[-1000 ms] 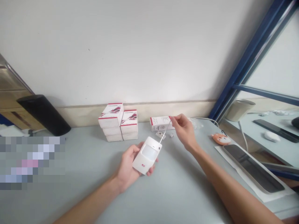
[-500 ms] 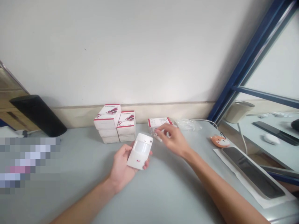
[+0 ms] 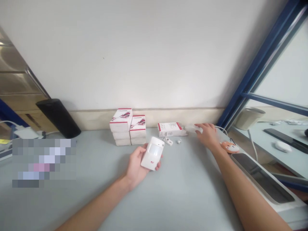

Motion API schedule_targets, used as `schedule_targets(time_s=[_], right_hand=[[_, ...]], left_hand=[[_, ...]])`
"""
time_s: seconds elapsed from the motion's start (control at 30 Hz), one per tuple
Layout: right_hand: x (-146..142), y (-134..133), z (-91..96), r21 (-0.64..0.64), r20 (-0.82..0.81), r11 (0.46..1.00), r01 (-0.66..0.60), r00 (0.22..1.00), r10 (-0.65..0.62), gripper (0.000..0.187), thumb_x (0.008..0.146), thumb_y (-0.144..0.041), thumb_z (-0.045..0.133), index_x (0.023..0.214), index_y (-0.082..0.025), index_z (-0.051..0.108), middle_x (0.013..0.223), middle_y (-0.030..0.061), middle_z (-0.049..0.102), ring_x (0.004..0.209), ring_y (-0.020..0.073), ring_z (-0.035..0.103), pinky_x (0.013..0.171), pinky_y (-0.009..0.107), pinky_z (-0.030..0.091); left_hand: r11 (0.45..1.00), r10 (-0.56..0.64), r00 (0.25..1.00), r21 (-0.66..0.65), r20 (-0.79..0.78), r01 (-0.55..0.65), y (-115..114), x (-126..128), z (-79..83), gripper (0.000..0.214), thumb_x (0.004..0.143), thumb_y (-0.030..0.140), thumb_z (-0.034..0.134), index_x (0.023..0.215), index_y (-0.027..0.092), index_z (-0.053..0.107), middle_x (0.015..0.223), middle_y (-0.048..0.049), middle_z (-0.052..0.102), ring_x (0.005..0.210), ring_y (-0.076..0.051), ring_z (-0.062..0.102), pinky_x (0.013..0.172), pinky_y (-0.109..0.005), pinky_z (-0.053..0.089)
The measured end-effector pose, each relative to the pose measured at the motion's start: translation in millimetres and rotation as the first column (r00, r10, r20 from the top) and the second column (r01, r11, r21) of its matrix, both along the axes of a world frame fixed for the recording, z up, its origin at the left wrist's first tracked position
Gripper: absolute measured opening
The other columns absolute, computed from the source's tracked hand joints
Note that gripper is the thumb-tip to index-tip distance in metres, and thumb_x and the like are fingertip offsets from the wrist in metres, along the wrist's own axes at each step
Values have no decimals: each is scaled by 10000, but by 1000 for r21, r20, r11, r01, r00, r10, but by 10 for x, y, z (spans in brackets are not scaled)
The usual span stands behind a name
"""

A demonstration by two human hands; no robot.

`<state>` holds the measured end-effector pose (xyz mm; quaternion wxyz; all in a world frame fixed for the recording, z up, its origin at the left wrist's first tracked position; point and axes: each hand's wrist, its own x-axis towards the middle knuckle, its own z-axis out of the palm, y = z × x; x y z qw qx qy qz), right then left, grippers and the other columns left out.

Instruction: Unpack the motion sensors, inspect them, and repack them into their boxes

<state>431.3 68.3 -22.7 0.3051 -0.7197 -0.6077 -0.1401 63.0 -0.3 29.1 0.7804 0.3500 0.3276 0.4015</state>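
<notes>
A white motion sensor [image 3: 153, 154] with a curved, shiny window and a small red mark lies in my left hand [image 3: 136, 163], fingers wrapped round its sides. It is tilted, its front facing up towards me. My right hand [image 3: 208, 134] is out at the back right with thumb and forefinger apart, over a clear plastic bag [image 3: 192, 128]. Whether the fingertips touch the bag I cannot tell. Behind the sensor are a small white part [image 3: 168, 141], perhaps a bracket, and a smaller white piece [image 3: 179, 141]. A flat red-and-white box [image 3: 171, 130] lies behind them.
Stacked red-and-white boxes [image 3: 121, 126] stand against the wall, left of centre. A black cylinder-like object [image 3: 60, 118] leans farther left. On the right are an orange animal-faced case [image 3: 229, 147], a dark-screened phone-like slab [image 3: 262, 178] and a blue frame [image 3: 255, 61].
My right hand has moved right, away from the sensor's top corner to the plastic bag, and its fingers have parted. The left hand still holds the sensor. The view has shifted left.
</notes>
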Motion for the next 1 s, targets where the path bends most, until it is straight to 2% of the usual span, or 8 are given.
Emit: schedule_targets(time_s=[0.1, 0.23, 0.37, 0.5, 0.63, 1.0], right_hand=[[-43, -38, 180, 138, -37, 990, -15, 999, 20, 315, 906, -327, 578, 1120, -234, 790, 1148, 134, 745, 1171, 372, 539, 1009, 585, 418], [-322, -93, 384, 282, 11, 942, -180, 983, 185, 269, 946, -308, 602, 1146, -256, 774, 1148, 107, 731, 1145, 333, 568, 1017, 542, 439], [-802, -209, 487, 280, 120, 873, -399, 917, 380, 250, 983, -242, 595, 1186, -260, 738, 1149, 95, 715, 1163, 311, 576, 1034, 518, 465], [-1205, -361, 528, 231, 175, 824, -518, 855, 489, 302, 994, -152, 560, 1228, -283, 698, 1156, 88, 709, 1206, 310, 571, 1031, 525, 481], [-1355, -441, 548, 209, 166, 804, -557, 830, 533, 333, 1000, -128, 543, 1249, -304, 678, 1173, 83, 696, 1191, 305, 582, 1028, 529, 499], [-1312, -465, 617, 218, 90, 821, -527, 849, 521, 334, 1010, -188, 539, 1293, -307, 670, 1196, 105, 671, 1174, 314, 595, 1006, 528, 530]], left_hand=[[999, -8, 1000, 37, 15, 7, 1, 2, -1, 269, 871, 320, 491, 1078, 157, 547, 896, -154, 744, 651, -250, 669, 660, -352, 470], [994, -12, 998, 107, 68, 5, 2, -12, 3, 260, 881, 333, 476, 1090, 185, 521, 919, -149, 753, 663, -259, 678, 663, -363, 475], [985, -39, 994, 173, 107, 20, -34, -24, 51, 281, 897, 344, 479, 1125, 189, 536, 951, -146, 759, 699, -261, 688, 687, -375, 481], [981, -15, 994, 191, 108, -6, -67, -20, 60, 319, 893, 350, 491, 1166, 194, 544, 953, -124, 755, 698, -254, 685, 687, -371, 479], [977, 17, 995, 208, 96, -37, -30, -36, 14, 367, 876, 346, 507, 1209, 194, 534, 965, -120, 753, 699, -255, 682, 693, -372, 480], [962, 48, 998, 269, -35, -37, 32, -72, -58, 468, 891, 371, 508, 1329, 204, 501, 984, -104, 759, 708, -241, 678, 676, -354, 492]])
